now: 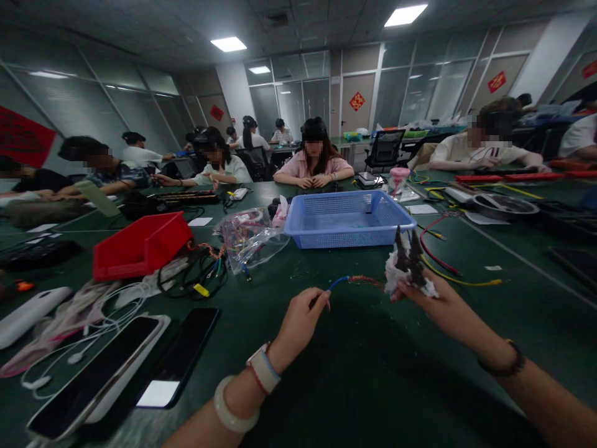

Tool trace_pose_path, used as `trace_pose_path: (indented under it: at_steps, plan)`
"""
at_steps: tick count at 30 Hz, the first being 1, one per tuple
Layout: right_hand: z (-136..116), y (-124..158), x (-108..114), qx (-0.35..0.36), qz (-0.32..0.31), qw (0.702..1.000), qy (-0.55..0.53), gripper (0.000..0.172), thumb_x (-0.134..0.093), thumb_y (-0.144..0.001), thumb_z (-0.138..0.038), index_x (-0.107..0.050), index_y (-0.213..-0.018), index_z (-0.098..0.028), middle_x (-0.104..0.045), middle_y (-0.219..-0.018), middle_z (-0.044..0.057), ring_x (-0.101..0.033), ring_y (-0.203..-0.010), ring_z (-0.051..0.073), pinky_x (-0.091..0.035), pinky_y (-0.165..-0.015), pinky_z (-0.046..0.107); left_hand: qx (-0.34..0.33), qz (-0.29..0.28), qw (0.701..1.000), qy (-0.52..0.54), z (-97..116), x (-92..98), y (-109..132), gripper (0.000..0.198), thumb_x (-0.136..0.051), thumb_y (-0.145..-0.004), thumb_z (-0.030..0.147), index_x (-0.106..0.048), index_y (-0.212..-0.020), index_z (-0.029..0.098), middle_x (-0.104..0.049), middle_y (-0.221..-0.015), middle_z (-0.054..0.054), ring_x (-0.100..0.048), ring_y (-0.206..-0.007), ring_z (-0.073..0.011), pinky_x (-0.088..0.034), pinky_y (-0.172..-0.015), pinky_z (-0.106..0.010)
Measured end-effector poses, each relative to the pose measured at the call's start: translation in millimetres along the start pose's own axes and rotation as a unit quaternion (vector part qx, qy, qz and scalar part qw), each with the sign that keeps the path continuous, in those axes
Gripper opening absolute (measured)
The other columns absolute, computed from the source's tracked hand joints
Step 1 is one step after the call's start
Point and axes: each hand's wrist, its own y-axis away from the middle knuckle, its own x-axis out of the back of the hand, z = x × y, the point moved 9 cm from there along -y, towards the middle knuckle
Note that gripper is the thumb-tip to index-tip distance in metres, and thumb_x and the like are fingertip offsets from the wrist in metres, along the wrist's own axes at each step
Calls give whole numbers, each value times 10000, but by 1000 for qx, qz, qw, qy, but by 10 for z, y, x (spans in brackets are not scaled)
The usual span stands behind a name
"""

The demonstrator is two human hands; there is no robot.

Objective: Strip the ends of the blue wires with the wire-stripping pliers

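Observation:
A blue wire (339,282) is pinched between the fingers of my left hand (303,311). From its far end, bare copper strands (366,280) fan out toward the right. My right hand (431,297) is closed around a dark two-pronged tool that looks like pliers (409,258), its prongs pointing up and apart. Crumpled white tissue (395,266) is bunched around the tool, between it and my fingers. The strand tips end close to the tissue; whether they touch it I cannot tell.
Beyond my hands is a blue mesh basket (345,238). Leftward lie a plastic bag of wires (249,239), a red bin (140,246), and two phones (181,354). Red and yellow cables (459,281) lie on the right. A person (314,162) sits opposite.

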Motion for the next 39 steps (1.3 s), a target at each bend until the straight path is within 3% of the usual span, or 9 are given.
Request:
trace_pose_path:
  at_steps: [2,3,9,13,18,30,39]
  plan:
    - [-67,17,53,76,91,985,122,398,-505,-851,-258,-485,-1243,-191,-570,-1229,127,-565,-1102,260,-435,-975,463,0,-9,1000,1,11,-33,15,389,-420,-927,456,-630,-764,172,-591,-737,-2,-515,-669,-146,-354,-599,-239]
    - [-66,27,15,92,104,975,174,466,-490,-824,-177,-450,-1288,-195,-522,-1292,132,-531,-1151,267,-415,-1000,475,0,-13,1000,3,10,-51,23,387,-424,-925,459,-631,-768,173,-590,-730,2,-511,-657,-142,-352,-590,-237]
    - [-53,62,-252,127,91,926,342,694,-434,-700,5,-362,-1366,-177,-466,-1356,131,-482,-1204,276,-418,-1019,460,34,-67,996,53,-49,-206,86,384,-445,-909,504,-641,-844,180,-627,-767,4,-516,-575,-124,-364,-521,-225]
    - [-72,81,-316,147,88,910,379,757,-446,-668,16,-328,-1392,-170,-442,-1386,130,-469,-1221,282,-412,-1030,454,12,-55,998,29,40,-184,100,360,-468,-908,468,-660,-811,180,-643,-764,0,-542,-625,-133,-380,-573,-229]
    - [-81,92,-368,146,79,906,390,751,-426,-676,20,-324,-1396,-167,-446,-1387,129,-462,-1233,270,-413,-1033,442,-10,-47,999,14,116,-168,101,332,-481,-910,427,-671,-805,176,-650,-760,-6,-573,-699,-153,-393,-635,-238]
    - [-91,93,-422,153,73,891,422,755,-434,-683,22,-296,-1413,-113,-451,-1358,154,-475,-1187,258,-433,-993,403,-19,-43,999,-7,101,-163,83,329,-478,-914,413,-678,-800,178,-630,-724,-1,-551,-658,-145,-361,-588,-229]
    - [-224,113,-396,188,108,819,532,485,-501,-767,-69,-512,-1250,-115,-606,-1192,122,-508,-936,243,-414,-834,383,-21,-46,999,-1,88,-178,111,347,-473,-911,447,-678,-819,183,-628,-735,-4,-561,-661,-146,-380,-591,-230]
